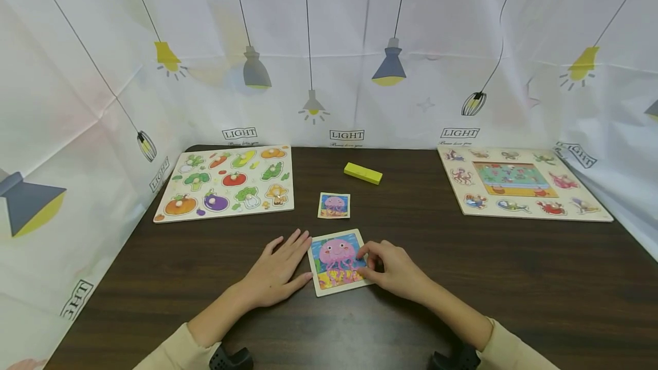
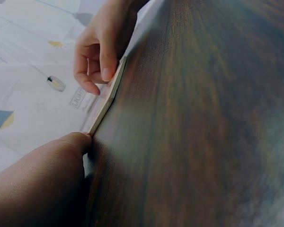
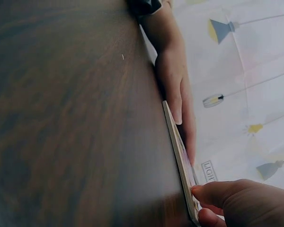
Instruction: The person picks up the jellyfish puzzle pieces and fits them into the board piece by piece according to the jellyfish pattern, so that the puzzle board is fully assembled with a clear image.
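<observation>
A small framed jellyfish jigsaw puzzle lies slightly turned on the dark table, its pink jellyfish over blue water and yellow sand. My left hand lies flat beside it, fingers stretched and the fingertips and thumb against the frame's left edge. From the right, my right hand pinches a puzzle piece with curled thumb and index finger; the fingers largely hide that piece. In the right wrist view the thumb and fingers meet the puzzle's top. Behind the puzzle is a small jellyfish picture card.
A yellow block lies behind the card. At the back left is a vegetable puzzle board; at the back right, a sea-animal board. A white curtain printed with lamps stands along the table's back.
</observation>
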The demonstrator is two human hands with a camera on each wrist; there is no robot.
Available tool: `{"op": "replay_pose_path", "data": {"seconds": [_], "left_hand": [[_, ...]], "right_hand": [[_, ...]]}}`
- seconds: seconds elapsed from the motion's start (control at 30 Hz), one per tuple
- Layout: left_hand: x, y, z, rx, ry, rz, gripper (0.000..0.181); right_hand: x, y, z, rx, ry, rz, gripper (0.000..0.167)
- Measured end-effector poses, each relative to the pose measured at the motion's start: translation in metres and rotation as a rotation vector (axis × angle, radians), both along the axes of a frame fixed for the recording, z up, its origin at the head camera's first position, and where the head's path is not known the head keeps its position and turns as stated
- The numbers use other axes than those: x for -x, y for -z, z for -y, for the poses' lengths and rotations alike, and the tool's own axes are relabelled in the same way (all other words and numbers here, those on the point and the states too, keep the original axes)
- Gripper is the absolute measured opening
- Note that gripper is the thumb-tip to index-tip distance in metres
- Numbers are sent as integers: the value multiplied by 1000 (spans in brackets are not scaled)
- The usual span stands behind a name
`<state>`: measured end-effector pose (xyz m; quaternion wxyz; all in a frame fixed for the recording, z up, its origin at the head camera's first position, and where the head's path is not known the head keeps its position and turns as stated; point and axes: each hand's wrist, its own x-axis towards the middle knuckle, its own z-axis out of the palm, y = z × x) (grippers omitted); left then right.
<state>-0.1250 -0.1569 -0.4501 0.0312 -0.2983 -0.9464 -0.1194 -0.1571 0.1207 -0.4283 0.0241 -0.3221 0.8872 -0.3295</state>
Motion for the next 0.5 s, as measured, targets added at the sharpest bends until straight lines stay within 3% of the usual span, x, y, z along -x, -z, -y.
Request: {"op": "replay_pose_path", "data": {"seconds": [0.2,0.5], "left_hand": [[1,1,-1,4,3,-2,68],[1,2,0,-16,7,-11,69]], "right_hand": [[-1,2,0,-11,40,-10,15],[-3,5,-1,17,3,-73,14]]}}
